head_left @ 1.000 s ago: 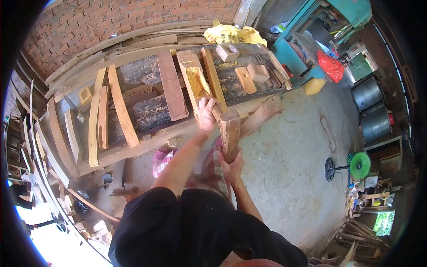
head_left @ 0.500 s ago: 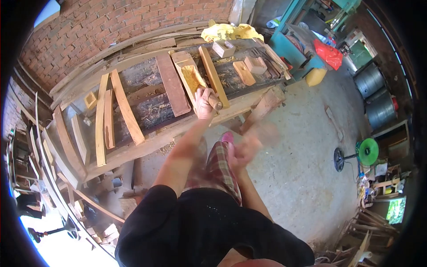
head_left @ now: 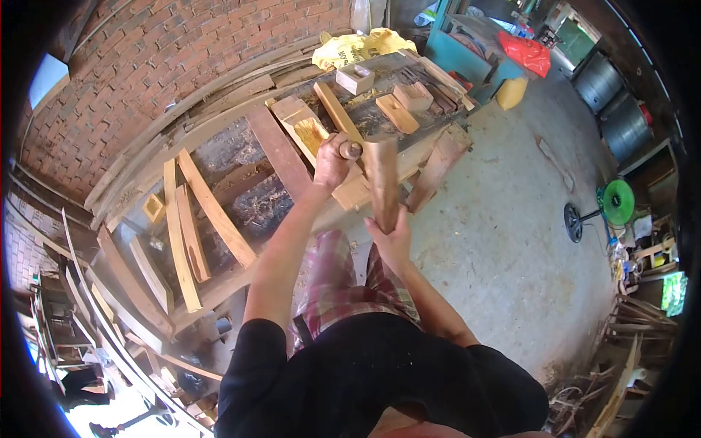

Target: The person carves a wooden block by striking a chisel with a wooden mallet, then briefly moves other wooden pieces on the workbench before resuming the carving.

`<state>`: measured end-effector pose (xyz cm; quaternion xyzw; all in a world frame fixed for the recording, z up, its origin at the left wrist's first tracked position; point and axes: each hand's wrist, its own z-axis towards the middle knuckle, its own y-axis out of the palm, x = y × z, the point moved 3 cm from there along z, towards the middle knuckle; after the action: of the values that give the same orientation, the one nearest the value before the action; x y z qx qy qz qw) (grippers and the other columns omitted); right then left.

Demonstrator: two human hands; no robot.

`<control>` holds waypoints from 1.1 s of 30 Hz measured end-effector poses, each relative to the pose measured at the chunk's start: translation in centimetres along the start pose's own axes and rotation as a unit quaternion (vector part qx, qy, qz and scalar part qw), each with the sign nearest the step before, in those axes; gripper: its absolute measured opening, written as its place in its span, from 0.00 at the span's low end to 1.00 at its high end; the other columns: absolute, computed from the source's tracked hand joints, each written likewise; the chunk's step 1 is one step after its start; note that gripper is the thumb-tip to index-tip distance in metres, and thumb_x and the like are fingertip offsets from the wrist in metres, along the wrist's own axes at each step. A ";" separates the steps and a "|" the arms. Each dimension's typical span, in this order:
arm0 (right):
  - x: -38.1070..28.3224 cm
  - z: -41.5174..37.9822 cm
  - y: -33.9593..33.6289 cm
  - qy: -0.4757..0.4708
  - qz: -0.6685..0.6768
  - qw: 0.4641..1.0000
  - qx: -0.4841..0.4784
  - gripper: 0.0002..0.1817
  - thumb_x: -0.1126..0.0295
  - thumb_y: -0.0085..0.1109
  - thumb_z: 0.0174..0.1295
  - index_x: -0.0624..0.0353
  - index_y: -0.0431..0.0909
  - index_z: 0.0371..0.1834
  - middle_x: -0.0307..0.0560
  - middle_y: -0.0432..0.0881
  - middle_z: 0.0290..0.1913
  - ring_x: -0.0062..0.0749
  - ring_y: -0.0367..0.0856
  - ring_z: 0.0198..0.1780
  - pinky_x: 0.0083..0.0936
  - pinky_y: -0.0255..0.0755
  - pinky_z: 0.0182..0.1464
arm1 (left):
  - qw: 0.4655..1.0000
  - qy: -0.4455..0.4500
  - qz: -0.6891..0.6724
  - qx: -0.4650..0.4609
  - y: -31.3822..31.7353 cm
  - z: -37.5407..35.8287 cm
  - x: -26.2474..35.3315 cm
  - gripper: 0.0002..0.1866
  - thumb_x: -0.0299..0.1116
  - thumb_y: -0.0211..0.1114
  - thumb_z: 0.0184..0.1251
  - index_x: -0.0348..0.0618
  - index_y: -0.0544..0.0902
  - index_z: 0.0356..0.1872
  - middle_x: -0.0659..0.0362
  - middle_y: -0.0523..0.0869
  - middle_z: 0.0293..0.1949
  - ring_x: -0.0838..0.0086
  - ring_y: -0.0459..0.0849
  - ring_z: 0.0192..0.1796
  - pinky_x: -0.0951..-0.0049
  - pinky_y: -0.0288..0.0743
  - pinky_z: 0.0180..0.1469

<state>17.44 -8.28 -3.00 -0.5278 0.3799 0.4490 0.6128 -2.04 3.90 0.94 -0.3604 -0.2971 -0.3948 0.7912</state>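
My left hand (head_left: 332,164) is wrapped round a wooden chisel handle (head_left: 352,150), whose round butt end points right. The blade end is hidden behind the hand, at the hollow of a carved wooden block (head_left: 295,112) lying on the workbench. Bright yellow wood shows inside that hollow. Closed round the lower end of a wooden mallet (head_left: 382,175), my right hand (head_left: 392,239) keeps it upright in this view. The mallet's thick head is beside the butt of the chisel handle. A narrow yellowish board (head_left: 337,111) lies just right of the carved block.
Curved wooden strips (head_left: 213,208) lie across the bench's left part. Small hollowed blocks (head_left: 398,114) and a yellow sack (head_left: 358,50) are at its far right. A brick wall (head_left: 204,66) rises behind. On the concrete floor (head_left: 489,241) stands a green fan (head_left: 618,202).
My right hand, blurred and low before, has come up with the mallet, now plainly seen beside the chisel handle. My left hand still grips the chisel. The camera view has shifted a little.
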 end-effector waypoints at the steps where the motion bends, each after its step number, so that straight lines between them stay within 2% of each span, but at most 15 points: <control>1: 0.0 -0.6 -0.4 0.004 0.067 0.998 0.021 0.27 0.66 0.74 0.55 0.65 0.69 0.51 0.53 0.82 0.39 0.39 0.82 0.35 0.40 0.75 0.39 | 0.999 0.006 -0.032 -0.004 -0.1 -0.8 0.5 0.07 0.22 0.70 0.52 0.43 0.81 0.31 0.51 0.82 0.33 0.55 0.83 0.41 0.61 0.77 0.43; 2: 1.8 -0.9 -0.6 -0.042 0.059 0.997 0.037 0.28 0.67 0.73 0.56 0.65 0.67 0.53 0.48 0.79 0.35 0.37 0.78 0.31 0.37 0.75 0.39 | 0.992 0.033 -0.122 -0.001 0.0 -1.9 1.1 0.07 0.22 0.69 0.53 0.45 0.81 0.30 0.52 0.82 0.32 0.60 0.83 0.41 0.63 0.78 0.42; 3: 1.1 -1.5 -0.9 -0.041 0.061 0.997 0.037 0.28 0.67 0.73 0.56 0.65 0.67 0.53 0.48 0.79 0.35 0.37 0.78 0.31 0.37 0.75 0.39 | 0.913 -0.045 -0.395 -0.093 1.9 -3.2 -1.6 0.07 0.21 0.67 0.53 0.47 0.80 0.29 0.54 0.82 0.31 0.65 0.82 0.42 0.64 0.78 0.43; 4: -0.4 -2.1 -1.4 0.023 0.120 0.992 0.026 0.29 0.68 0.73 0.56 0.65 0.66 0.55 0.46 0.78 0.34 0.37 0.78 0.32 0.36 0.75 0.40 | 0.987 0.089 -0.119 -0.066 1.6 -4.7 -0.1 0.08 0.21 0.68 0.52 0.47 0.80 0.30 0.55 0.82 0.30 0.65 0.81 0.42 0.64 0.78 0.44; 5: -1.0 -2.5 -1.7 0.085 0.179 0.980 0.015 0.29 0.69 0.73 0.57 0.65 0.66 0.57 0.45 0.77 0.33 0.36 0.77 0.33 0.35 0.75 0.42 | 0.961 0.216 0.168 -0.032 1.5 -6.2 1.3 0.08 0.20 0.68 0.51 0.47 0.80 0.30 0.56 0.81 0.29 0.66 0.81 0.42 0.64 0.77 0.44; 9: 0.8 -2.6 -2.8 0.019 0.049 0.999 0.001 0.25 0.71 0.70 0.59 0.64 0.67 0.55 0.49 0.82 0.38 0.27 0.81 0.35 0.26 0.76 0.40 | 0.976 0.204 0.011 -0.073 1.9 -4.4 0.6 0.10 0.22 0.71 0.49 0.48 0.80 0.30 0.58 0.82 0.28 0.66 0.81 0.40 0.64 0.74 0.47; 11: 0.8 -3.3 -3.2 0.010 0.054 0.998 0.003 0.24 0.71 0.70 0.59 0.64 0.68 0.54 0.49 0.83 0.39 0.26 0.81 0.37 0.26 0.76 0.40 | 0.985 -0.028 -0.148 0.086 0.7 -1.5 0.5 0.11 0.24 0.74 0.48 0.48 0.80 0.30 0.60 0.82 0.28 0.67 0.81 0.38 0.63 0.73 0.46; 12: 0.6 -3.5 -3.3 -0.002 0.060 0.998 0.001 0.24 0.71 0.70 0.59 0.64 0.68 0.54 0.50 0.84 0.40 0.25 0.82 0.38 0.26 0.76 0.41 | 0.995 0.016 -0.043 0.085 -0.1 -0.7 1.5 0.11 0.26 0.75 0.49 0.48 0.80 0.30 0.59 0.82 0.28 0.67 0.80 0.38 0.64 0.74 0.45; 16: -1.5 -4.1 -4.1 0.037 0.093 0.995 -0.013 0.24 0.72 0.70 0.59 0.65 0.68 0.54 0.49 0.84 0.39 0.28 0.82 0.41 0.29 0.76 0.45 | 0.996 0.039 -0.076 0.012 0.6 -2.0 4.5 0.14 0.26 0.76 0.47 0.46 0.79 0.32 0.54 0.81 0.31 0.58 0.80 0.40 0.62 0.75 0.46; 19: -2.9 -4.3 -4.9 0.011 0.102 0.995 -0.020 0.26 0.72 0.70 0.59 0.66 0.67 0.55 0.51 0.85 0.40 0.31 0.83 0.41 0.31 0.77 0.46 | 0.997 0.043 -0.050 0.032 1.9 -4.0 2.3 0.13 0.27 0.75 0.53 0.43 0.77 0.31 0.56 0.79 0.32 0.64 0.79 0.37 0.65 0.76 0.42; 21: -4.0 -4.5 -5.7 -0.119 0.024 0.992 0.022 0.28 0.70 0.70 0.59 0.65 0.65 0.57 0.52 0.85 0.40 0.35 0.85 0.40 0.32 0.77 0.44 | 0.997 0.020 -0.061 0.042 2.5 -4.9 1.2 0.14 0.27 0.76 0.52 0.43 0.77 0.31 0.56 0.79 0.32 0.62 0.78 0.37 0.65 0.74 0.42; 24: -2.2 -4.7 -5.3 -0.188 0.040 0.980 0.055 0.31 0.67 0.72 0.58 0.64 0.64 0.59 0.56 0.85 0.40 0.39 0.86 0.41 0.32 0.77 0.44 | 0.996 0.045 -0.039 0.065 3.1 -5.6 1.5 0.13 0.25 0.75 0.51 0.43 0.77 0.32 0.55 0.79 0.32 0.59 0.77 0.39 0.63 0.72 0.45; 28: 0.7 -2.6 -2.8 -0.062 -0.113 0.990 -0.054 0.32 0.66 0.72 0.58 0.65 0.65 0.61 0.61 0.85 0.40 0.46 0.87 0.41 0.32 0.77 0.45 | 0.997 0.022 -0.056 0.051 4.0 -6.2 0.1 0.15 0.24 0.73 0.40 0.46 0.79 0.32 0.54 0.78 0.35 0.54 0.76 0.43 0.60 0.71 0.48; 31: 0.5 -3.1 -3.3 -0.002 -0.020 0.999 -0.034 0.32 0.65 0.72 0.58 0.65 0.66 0.60 0.62 0.85 0.39 0.52 0.87 0.41 0.34 0.78 0.44 | 0.998 0.033 -0.001 0.056 3.8 -5.7 -0.2 0.16 0.24 0.72 0.40 0.46 0.79 0.33 0.55 0.78 0.36 0.55 0.75 0.45 0.60 0.69 0.49; 33: -0.1 -3.5 -4.0 -0.044 -0.021 0.999 -0.006 0.32 0.66 0.72 0.57 0.65 0.66 0.60 0.61 0.85 0.39 0.51 0.87 0.41 0.35 0.78 0.44 | 0.997 0.038 0.016 0.058 3.8 -5.8 -0.1 0.15 0.25 0.71 0.41 0.47 0.80 0.34 0.56 0.79 0.37 0.56 0.75 0.46 0.60 0.69 0.48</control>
<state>21.23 -11.95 -2.27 -0.5191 0.3386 0.4607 0.6353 2.18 0.96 -3.71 -0.3031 -0.2839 -0.3775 0.8277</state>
